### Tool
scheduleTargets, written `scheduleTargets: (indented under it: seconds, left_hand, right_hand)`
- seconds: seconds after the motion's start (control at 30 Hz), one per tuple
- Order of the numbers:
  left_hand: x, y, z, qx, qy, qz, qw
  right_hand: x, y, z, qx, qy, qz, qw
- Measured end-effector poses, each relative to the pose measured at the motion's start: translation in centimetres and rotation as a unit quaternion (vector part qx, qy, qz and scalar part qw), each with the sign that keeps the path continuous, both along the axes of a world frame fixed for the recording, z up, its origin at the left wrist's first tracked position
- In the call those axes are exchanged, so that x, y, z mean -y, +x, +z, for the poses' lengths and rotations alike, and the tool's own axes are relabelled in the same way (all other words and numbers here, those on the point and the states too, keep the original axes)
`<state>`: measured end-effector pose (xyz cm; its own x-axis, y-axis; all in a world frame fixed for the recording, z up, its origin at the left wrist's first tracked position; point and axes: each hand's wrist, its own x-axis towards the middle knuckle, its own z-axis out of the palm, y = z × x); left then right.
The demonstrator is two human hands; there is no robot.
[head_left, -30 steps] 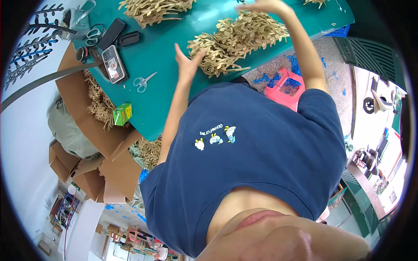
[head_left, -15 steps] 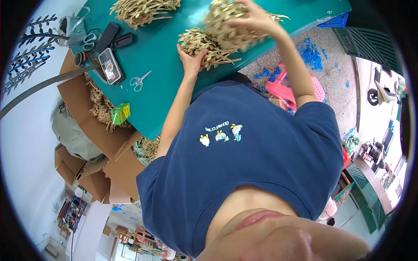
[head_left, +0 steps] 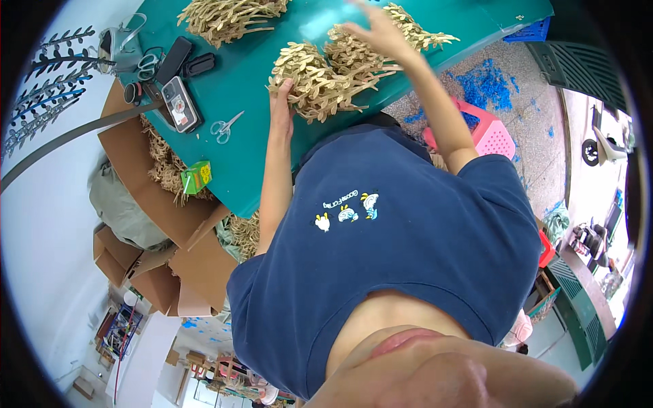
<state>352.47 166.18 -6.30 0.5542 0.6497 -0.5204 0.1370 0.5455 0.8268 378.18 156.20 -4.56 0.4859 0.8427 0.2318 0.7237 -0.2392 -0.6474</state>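
A heap of tan artificial leaf sprigs (head_left: 320, 85) lies on the teal table (head_left: 262, 160). My left hand (head_left: 280, 103) rests flat against the heap's left edge, fingers tucked at the sprigs. A second bunch of sprigs (head_left: 408, 30) lies just beyond it. My right hand (head_left: 375, 30) hovers over that bunch with fingers spread, blurred by motion; nothing seems gripped in it.
Another sprig pile (head_left: 228, 13) sits at the table's far side. Scissors (head_left: 224, 128), a phone (head_left: 180, 102) and black cases lie at the left. A small green box (head_left: 195, 177), cardboard boxes (head_left: 170, 231) with more sprigs, a pink stool (head_left: 491, 134) and blue scraps (head_left: 486, 81) are nearby.
My right hand lifted a bunch of sprigs and has set it down farther right on the table. My left hand dropped from raised fingers onto the near heap.
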Motion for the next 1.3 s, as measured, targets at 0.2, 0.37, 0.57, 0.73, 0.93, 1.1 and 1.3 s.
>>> scheduleTargets:
  seconds: [0.2,0.37,0.57,0.73,0.93,1.1,1.3]
  left_hand:
    - [-0.9,-0.3,0.1,0.013,-0.032,-0.007,0.999]
    - [-0.6,-1.4,-0.7,0.024,-0.059,-0.018,0.998]
    - [-0.6,-1.2,0.0,0.01,-0.029,0.062,0.998]
    - [-1.4,-1.9,0.8,0.111,-0.094,0.04,0.989]
    - [-0.9,-1.5,2.6,0.125,-0.115,0.068,0.983]
    - [-11.9,1.4,4.3,0.145,-0.079,0.061,0.984]
    - [-13.4,1.9,-1.2,0.045,-0.008,0.036,0.998]
  right_hand:
    - [7.9,9.3,-6.9,0.039,-0.322,-0.201,0.924]
    - [6.6,5.2,7.6,-0.229,-0.118,-0.146,0.955]
    - [2.1,-0.1,1.6,-0.238,-0.207,0.098,0.944]
    - [0.6,-1.2,-2.1,-0.315,-0.266,0.111,0.904]
    - [1.2,-3.2,1.6,-0.459,-0.242,0.109,0.848]
    - [-8.7,-0.9,2.6,-0.35,-0.18,0.114,0.912]
    - [-9.4,0.3,-2.3,-0.245,-0.144,0.147,0.947]
